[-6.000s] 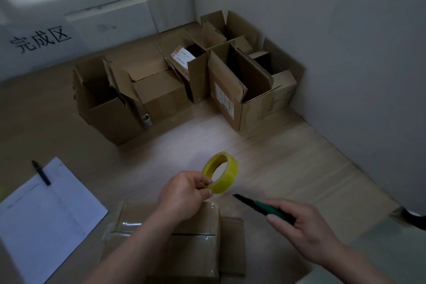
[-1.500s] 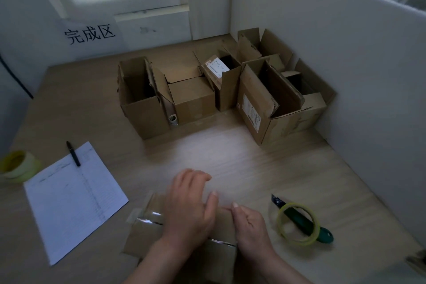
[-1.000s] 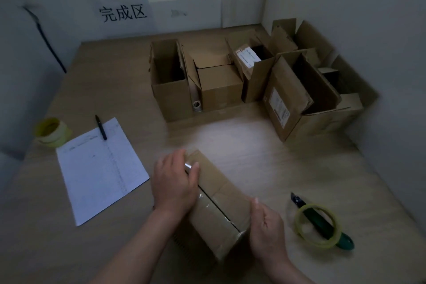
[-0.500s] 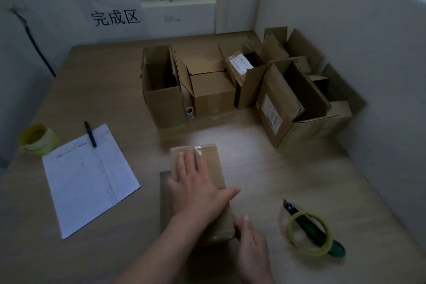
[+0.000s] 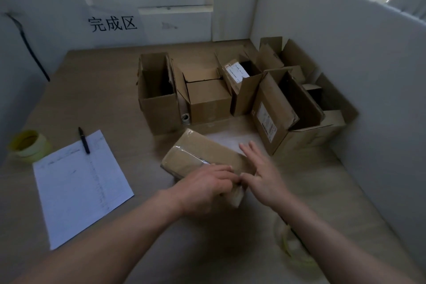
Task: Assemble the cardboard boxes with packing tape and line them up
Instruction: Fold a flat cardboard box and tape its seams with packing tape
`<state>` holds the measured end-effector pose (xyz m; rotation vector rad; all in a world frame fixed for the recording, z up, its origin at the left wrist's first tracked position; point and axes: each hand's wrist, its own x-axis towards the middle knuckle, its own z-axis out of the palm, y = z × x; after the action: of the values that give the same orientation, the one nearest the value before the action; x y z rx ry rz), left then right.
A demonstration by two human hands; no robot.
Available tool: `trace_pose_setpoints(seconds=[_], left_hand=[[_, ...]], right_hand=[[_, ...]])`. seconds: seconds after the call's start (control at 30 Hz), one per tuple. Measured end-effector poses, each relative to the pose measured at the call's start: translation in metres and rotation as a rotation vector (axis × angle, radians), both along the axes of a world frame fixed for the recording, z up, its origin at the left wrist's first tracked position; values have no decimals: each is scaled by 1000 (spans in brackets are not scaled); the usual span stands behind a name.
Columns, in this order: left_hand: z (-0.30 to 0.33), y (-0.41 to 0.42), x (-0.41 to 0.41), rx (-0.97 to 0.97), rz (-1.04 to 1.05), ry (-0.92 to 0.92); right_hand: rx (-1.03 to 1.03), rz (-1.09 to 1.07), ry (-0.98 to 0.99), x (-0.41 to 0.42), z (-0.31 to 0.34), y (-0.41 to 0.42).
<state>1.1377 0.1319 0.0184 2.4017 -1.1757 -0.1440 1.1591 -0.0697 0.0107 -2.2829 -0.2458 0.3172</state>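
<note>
The wooden table (image 5: 96, 90) carries a row of open cardboard boxes (image 5: 207, 97) well beyond both hands. Directly under the hands lies the taped box (image 5: 202, 157), its long axis running diagonally, far end pointing away and left toward the row, near end toward the person. The left hand (image 5: 207, 189) curls over its near end, fingers gripping the edge. The right hand (image 5: 262, 175) lies flat with fingers spread along its right side. A paper sheet (image 5: 78, 184) sits left of the left hand; a yellow tape roll (image 5: 292, 249) lies beneath the right forearm.
</note>
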Motion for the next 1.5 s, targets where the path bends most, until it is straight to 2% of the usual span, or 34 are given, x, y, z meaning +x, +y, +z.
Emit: trace_pose_setpoints(seconds=[0.07, 0.13, 0.2, 0.27, 0.33, 0.4, 0.47, 0.5, 0.53, 0.6, 0.7, 0.8, 1.1, 1.23, 1.33, 1.5], left_hand=[[-5, -2, 1, -113, 114, 11], [-3, -6, -4, -111, 295, -41], [-8, -8, -13, 48, 500, -67], [-14, -11, -29, 208, 606, 61], [-24, -12, -40, 168, 616, 138], [-31, -10, -41, 20, 604, 142], [-37, -4, -36, -47, 576, 117], [-38, -2, -33, -55, 553, 100], [-39, 0, -31, -53, 527, 85], [-40, 3, -26, -60, 478, 33], [-43, 4, -22, -36, 436, -25], [-42, 7, -22, 3, 430, -17], [-37, 10, -24, -196, 483, 102], [-39, 12, -23, -221, 501, 169], [-41, 12, -25, -231, 499, 169], [-46, 12, -36, -256, 637, 101]], right_hand=[[12, 48, 60, 9, 1, -1], [14, 8, 78, 11, 2, -2], [-116, -47, 19, 3, 2, -2], [-202, -96, -30, -12, 1, 1], [-168, -111, -19, -29, -3, 5], [-11, -144, 38, -45, -8, -1], [144, -251, 40, -60, -8, -26], [107, -267, -68, -65, -8, -46], [-15, -213, -198, -70, -11, -70], [-318, 22, -360, -82, -20, -112], [-633, 294, -300, -104, -38, -148], [-790, 343, -294, -113, -61, -157], [-821, 329, -266, -116, -66, -149], [-822, 307, -303, -118, -72, -147], [-830, 292, -280, -119, -77, -142], [-792, 275, -275, -116, -72, -129]])
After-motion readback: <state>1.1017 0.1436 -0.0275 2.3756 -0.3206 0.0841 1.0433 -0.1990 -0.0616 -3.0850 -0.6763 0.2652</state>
